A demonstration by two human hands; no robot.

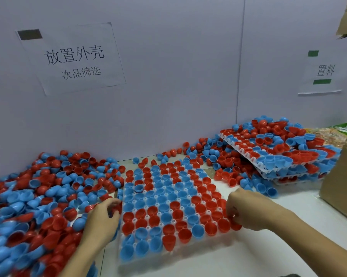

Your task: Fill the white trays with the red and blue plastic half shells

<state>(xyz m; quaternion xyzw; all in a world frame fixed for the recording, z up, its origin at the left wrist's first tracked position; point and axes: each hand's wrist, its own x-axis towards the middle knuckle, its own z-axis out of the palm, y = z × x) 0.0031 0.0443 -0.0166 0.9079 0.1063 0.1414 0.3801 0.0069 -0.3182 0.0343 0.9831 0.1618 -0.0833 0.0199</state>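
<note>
1. A paper sign point(71, 57) on the wall to the left reads "放置外壳" in large characters, with "次品筛选" below it in smaller ones; a dark bar sits in its top corner.
2. A second sign point(321, 73) on the wall to the right reads "置料", with green bars above and below the writing.
3. A white tray point(169, 254) lies flat on the table straight ahead, its cups nearly all filled with red and blue half shells, open side up.
4. The left hand point(102, 218) sits at the tray's left edge, fingers curled around shells; which ones it grips is blurred.
5. The right hand point(246, 208) is at the tray's right edge, fingers curled, pinching a red shell point(235, 223).
6. A loose pile of shells point(34, 196) covers the table on the left.
7. More filled trays point(284, 158) are stacked at a tilt at the far right, with loose shells on and around them.
8. A cardboard box point(342, 176) stands at the right edge.
</note>
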